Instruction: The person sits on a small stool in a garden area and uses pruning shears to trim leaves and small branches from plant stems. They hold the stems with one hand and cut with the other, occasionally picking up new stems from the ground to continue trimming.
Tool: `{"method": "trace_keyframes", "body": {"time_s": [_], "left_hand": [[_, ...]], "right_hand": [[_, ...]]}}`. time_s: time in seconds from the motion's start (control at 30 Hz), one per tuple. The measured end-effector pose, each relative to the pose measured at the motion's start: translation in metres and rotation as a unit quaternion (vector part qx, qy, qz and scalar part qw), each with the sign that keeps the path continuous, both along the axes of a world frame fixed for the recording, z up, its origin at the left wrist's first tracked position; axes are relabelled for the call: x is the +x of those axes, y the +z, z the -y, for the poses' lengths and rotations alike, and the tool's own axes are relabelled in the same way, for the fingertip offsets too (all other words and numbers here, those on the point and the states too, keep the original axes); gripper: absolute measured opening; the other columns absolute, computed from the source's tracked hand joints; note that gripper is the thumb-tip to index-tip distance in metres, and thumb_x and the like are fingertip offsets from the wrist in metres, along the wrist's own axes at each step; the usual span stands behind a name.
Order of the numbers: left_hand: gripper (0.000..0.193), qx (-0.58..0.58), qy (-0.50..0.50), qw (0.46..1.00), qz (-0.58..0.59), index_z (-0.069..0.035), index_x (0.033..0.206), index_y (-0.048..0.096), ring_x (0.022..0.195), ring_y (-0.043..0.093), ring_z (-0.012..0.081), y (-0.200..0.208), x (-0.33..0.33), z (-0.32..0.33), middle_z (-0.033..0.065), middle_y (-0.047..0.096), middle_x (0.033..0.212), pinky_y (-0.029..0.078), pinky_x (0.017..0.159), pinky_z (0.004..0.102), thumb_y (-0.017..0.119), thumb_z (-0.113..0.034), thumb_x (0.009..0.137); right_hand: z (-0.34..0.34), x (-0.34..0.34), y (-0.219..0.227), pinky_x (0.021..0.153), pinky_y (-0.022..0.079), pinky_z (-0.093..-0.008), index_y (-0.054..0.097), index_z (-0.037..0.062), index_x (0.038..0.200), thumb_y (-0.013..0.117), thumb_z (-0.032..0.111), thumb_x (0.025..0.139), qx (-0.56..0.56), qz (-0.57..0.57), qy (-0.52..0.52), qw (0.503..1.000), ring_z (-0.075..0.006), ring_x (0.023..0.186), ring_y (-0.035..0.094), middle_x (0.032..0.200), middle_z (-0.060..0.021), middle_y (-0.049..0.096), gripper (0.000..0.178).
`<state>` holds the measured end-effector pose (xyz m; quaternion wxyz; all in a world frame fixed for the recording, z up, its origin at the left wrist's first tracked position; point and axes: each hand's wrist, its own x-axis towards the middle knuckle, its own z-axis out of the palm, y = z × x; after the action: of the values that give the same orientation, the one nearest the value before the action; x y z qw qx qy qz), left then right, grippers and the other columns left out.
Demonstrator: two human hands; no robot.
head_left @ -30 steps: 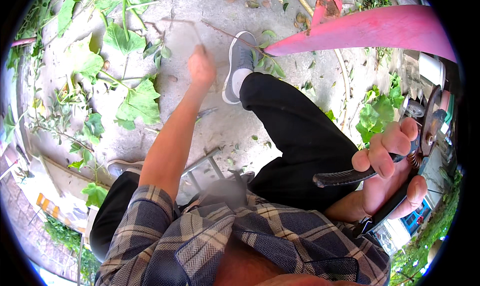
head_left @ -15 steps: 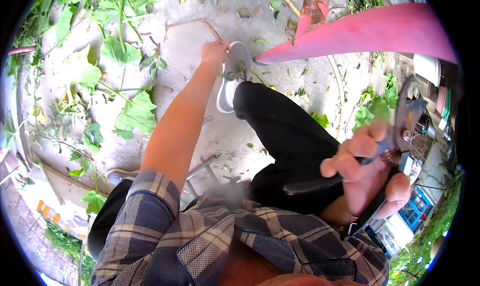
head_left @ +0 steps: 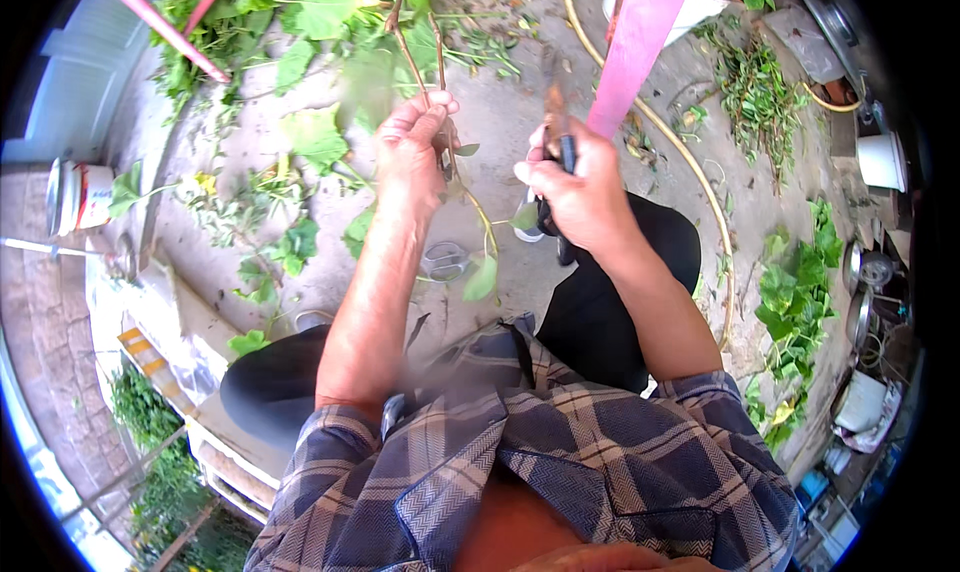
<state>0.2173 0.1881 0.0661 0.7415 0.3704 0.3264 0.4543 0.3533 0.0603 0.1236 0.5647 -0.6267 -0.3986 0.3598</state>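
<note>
Landmark: pink beam (head_left: 645, 52), slanting down to the person's right hand (head_left: 580, 177).

Item: branch, thin and brown, with a few green leaves at its near end (head_left: 405, 54); position, left of the pink beam, well apart from it; raised above the concrete floor (head_left: 508, 94).

Item: left hand (head_left: 412, 152), left of the pink beam; fingers pinching the branch against the thumb.

Item: pruning shears with dark handles and a rust-toned, blurred blade (head_left: 556, 102); position, just left of the pink beam's lower end, blade upward, apart from the branch. Whether the blades are parted, cannot be told.

Item: right hand, just below the pink beam's lower end; fingers curled around the handles of the shears.

Also listed: yellowish hose or pole (head_left: 715, 197), curving from left of the pink beam, behind it, to its right; heap of small-leaved cuttings (head_left: 755, 102), right of the pink beam; broad green leaves (head_left: 795, 282), right of the pink beam and nearer the person.
</note>
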Motion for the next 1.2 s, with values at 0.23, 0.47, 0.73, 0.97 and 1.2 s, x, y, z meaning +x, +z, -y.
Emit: {"method": "trace_keyframes", "body": {"time_s": [0.23, 0.47, 0.73, 0.97, 1.2], "left_hand": [[0.016, 0.006, 0.102, 0.995, 0.021, 0.002, 0.101, 0.063, 0.067, 0.055, 0.0099, 0.052, -0.064, 0.065, 0.007, 0.066, 0.087, 0.043, 0.059, 0.0217, 0.053, 0.001, 0.089], [0.019, 0.014, 0.077, 0.994, 0.077, 0.0, 0.107, 0.061, 0.083, 0.061, 0.0139, 0.071, -0.103, 0.12, 0.0078, 0.065, 0.098, 0.046, 0.063, 0.0238, 0.052, -0.003, 0.091], [0.02, 0.164, 0.082, 0.96, -0.212, -0.002, 0.108, 0.065, 0.072, 0.06, 0.0066, 0.051, -0.147, 0.164, 0.0052, 0.067, 0.09, 0.043, 0.056, 0.0201, 0.055, -0.004, 0.09], [0.013, 0.374, 0.115, 0.815, -0.428, 0.002, 0.092, 0.059, 0.073, 0.063, 0.0373, 0.074, -0.148, 0.195, 0.0243, 0.06, 0.077, 0.047, 0.064, 0.0399, 0.049, 0.001, 0.083], [0.03, 0.455, 0.05, 0.802, -0.385, 0.004, 0.113, 0.06, 0.095, 0.063, 0.0284, 0.121, -0.129, 0.21, 0.0181, 0.065, 0.104, 0.046, 0.087, 0.0355, 0.056, -0.003, 0.084]], "right_hand": [[0.041, -0.102, -0.002, 0.057, 0.046, -0.0287, 0.054, -0.0002, 0.086, 0.069, 0.007, 0.073, 0.026, 0.073, 0.087, 0.993, -0.0133, 0.06, 0.056, 0.068, -0.007, 0.06, 0.021], [0.077, -0.15, 0.002, 0.057, 0.048, -0.0321, 0.053, -0.0016, 0.088, 0.06, 0.003, 0.074, 0.124, 0.085, 0.066, 0.986, -0.0193, 0.059, 0.06, 0.068, -0.012, 0.06, 0.016], [0.065, -0.165, 0.025, 0.053, 0.04, -0.0256, 0.053, 0.0007, 0.087, 0.064, 0.004, 0.079, 0.147, -0.094, 0.062, 0.983, -0.0064, 0.058, 0.046, 0.067, 0.0006, 0.052, 0.013], [0.061, -0.181, 0.01, 0.059, 0.046, -0.0305, 0.056, -0.0036, 0.09, 0.064, 0.008, 0.076, 0.093, 0.084, 0.021, 0.992, -0.0115, 0.066, 0.054, 0.071, -0.0076, 0.059, 0.02], [0.094, -0.138, 0.057, 0.055, 0.046, -0.0297, 0.053, -0.002, 0.09, 0.058, 0.006, 0.079, 0.168, 0.024, -0.027, 0.985, -0.0142, 0.059, 0.055, 0.067, -0.008, 0.056, 0.014]]}}
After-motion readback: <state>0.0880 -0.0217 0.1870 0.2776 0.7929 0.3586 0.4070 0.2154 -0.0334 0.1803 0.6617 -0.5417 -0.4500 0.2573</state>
